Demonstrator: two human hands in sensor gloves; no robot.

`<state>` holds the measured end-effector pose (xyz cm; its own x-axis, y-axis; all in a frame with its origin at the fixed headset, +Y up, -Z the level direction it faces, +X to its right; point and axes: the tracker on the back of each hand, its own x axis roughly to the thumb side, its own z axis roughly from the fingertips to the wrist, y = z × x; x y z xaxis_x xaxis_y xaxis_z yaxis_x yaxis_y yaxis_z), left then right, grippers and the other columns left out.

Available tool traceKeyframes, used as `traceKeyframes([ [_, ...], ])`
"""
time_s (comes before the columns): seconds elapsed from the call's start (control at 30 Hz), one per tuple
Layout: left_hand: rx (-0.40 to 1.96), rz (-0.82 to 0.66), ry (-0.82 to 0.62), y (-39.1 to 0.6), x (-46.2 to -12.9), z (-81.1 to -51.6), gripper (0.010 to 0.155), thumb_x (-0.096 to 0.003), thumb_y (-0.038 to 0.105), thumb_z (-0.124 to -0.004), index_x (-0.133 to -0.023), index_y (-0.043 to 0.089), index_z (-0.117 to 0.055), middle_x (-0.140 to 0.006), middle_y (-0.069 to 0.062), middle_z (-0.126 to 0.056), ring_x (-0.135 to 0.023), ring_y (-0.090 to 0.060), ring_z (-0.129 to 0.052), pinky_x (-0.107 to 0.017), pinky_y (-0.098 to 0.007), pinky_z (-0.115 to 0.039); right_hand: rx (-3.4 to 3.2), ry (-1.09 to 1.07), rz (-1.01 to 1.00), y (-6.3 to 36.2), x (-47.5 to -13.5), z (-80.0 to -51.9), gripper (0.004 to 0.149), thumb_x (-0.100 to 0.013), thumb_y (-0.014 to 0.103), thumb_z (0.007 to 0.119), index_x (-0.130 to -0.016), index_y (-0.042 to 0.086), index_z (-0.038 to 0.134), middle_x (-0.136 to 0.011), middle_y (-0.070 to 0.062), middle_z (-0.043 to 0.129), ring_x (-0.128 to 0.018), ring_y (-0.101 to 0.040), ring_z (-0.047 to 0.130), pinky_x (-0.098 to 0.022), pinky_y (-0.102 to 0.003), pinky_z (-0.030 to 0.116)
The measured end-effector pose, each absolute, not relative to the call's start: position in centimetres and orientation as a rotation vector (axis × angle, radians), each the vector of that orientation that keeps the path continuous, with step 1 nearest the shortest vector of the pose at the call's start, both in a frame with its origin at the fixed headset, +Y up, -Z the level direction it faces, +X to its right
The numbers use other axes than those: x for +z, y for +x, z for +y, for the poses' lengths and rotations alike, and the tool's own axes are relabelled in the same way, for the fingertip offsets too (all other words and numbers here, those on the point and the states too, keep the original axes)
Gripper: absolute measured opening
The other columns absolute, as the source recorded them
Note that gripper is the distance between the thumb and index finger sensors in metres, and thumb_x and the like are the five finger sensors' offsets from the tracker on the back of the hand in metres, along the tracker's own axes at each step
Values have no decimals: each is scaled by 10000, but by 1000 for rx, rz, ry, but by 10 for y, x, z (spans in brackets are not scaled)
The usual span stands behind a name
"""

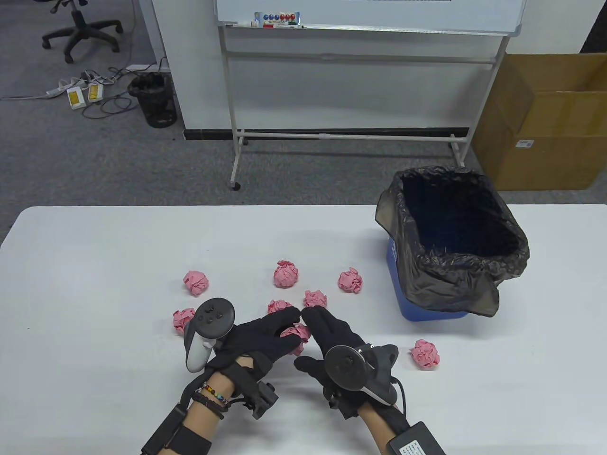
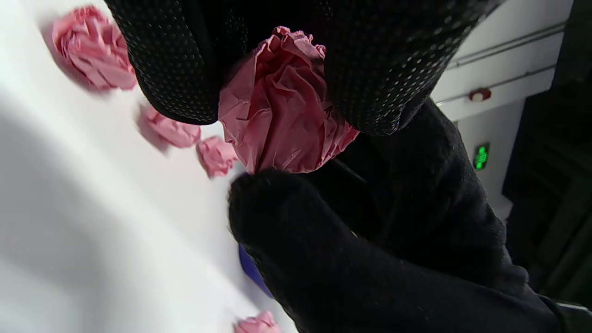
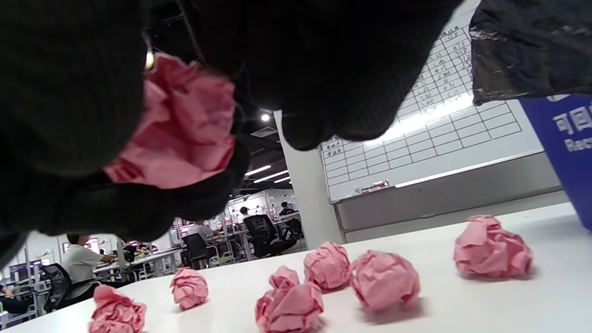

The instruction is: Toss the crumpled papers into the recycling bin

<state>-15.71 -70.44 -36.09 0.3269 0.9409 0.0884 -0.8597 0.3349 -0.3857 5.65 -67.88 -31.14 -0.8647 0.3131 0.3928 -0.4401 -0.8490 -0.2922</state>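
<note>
My left hand [image 1: 284,332] grips a pink crumpled paper ball [image 1: 298,335] just above the white table [image 1: 95,284]. The left wrist view shows the ball [image 2: 282,115] pinched between gloved fingers, and it also shows in the right wrist view [image 3: 185,125]. My right hand [image 1: 317,336] is open with its fingers stretched out beside the ball, fingertips meeting the left ones. I cannot tell if it touches the paper. The blue recycling bin [image 1: 403,298] with a black bag liner [image 1: 427,279] stands at the table's right, apart from both hands.
Several loose pink paper balls lie on the table, such as those at the left [image 1: 196,282], the middle [image 1: 286,274] and right of my hands [image 1: 425,353]. Behind the table stand a whiteboard frame [image 1: 234,142] and a cardboard box [image 1: 545,132].
</note>
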Motion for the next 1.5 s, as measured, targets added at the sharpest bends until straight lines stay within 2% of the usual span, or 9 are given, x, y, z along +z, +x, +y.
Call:
traceKeyframes([
  [0.3,1268,-343,-289,-151,-359,-708,722,-443,392,-899,-1048,103,-630,-1105,-214,-676,-940,-406,-848,-640,-447,-852,2584,499,-580,53,-311,-680,769,-239,478,993,-938,328,711,-924,15,860,-689,-168,1056,-442,-259,929],
  [0.5,1232,-370,-254,-163,-358,-709,738,-473,477,-810,-1086,147,-565,-1170,-176,-560,-1030,-461,-653,-696,-577,-683,2540,405,-391,62,-327,-681,737,-267,467,980,-933,257,742,-892,-31,900,-649,-176,1089,-412,-230,956],
  [0.73,1156,-306,-180,-189,-360,-711,756,-478,504,-786,-1102,162,-531,-1203,-177,-449,-1070,-495,-482,-725,-630,-542,2468,249,-162,84,-357,-666,743,-270,464,980,-933,208,760,-869,-70,928,-620,-195,1115,-389,-230,975],
  [0.93,1086,-259,-184,-200,-363,-717,783,-479,517,-782,-1111,150,-501,-1209,-197,-390,-1071,-523,-408,-722,-664,-470,2376,96,-283,107,-384,-612,752,-268,459,981,-937,201,756,-872,-76,925,-632,-198,1114,-398,-237,976],
  [1.13,910,-237,-153,-203,-364,-721,813,-473,524,-785,-1117,140,-472,-1212,-205,-352,-1071,-534,-360,-714,-687,-426,2355,-132,-647,141,-404,-547,750,-267,446,981,-944,230,739,-897,-56,903,-674,-202,1091,-430,-256,959],
  [1.23,845,-239,-146,-203,-364,-722,816,-471,527,-786,-1118,143,-468,-1213,-204,-341,-1072,-534,-339,-713,-690,-409,2411,-285,-818,158,-408,-524,753,-266,454,974,-949,258,723,-916,-20,888,-718,-210,1058,-469,-295,930],
  [1.4,732,-259,-131,-199,-364,-723,818,-468,532,-787,-1118,149,-470,-1217,-195,-335,-1076,-527,-330,-714,-693,-398,2391,-558,-951,189,-415,-509,757,-287,458,957,-968,263,692,-943,-11,861,-794,-242,995,-534,-374,869],
  [1.47,696,-268,-128,-196,-363,-723,819,-468,532,-788,-1118,151,-468,-1217,-193,-332,-1076,-527,-325,-714,-695,-393,2455,-637,-911,199,-422,-512,898,-277,510,942,-1044,260,547,-1074,-40,699,-976,-304,814,-653,-448,758],
  [1.5,680,-270,-126,-196,-363,-723,820,-466,534,-788,-1118,153,-470,-1218,-190,-331,-1076,-528,-324,-715,-696,-390,2505,-658,-833,202,-425,-514,1041,-239,584,934,-1080,275,405,-1162,-51,500,-1070,-346,651,-725,-500,651],
])
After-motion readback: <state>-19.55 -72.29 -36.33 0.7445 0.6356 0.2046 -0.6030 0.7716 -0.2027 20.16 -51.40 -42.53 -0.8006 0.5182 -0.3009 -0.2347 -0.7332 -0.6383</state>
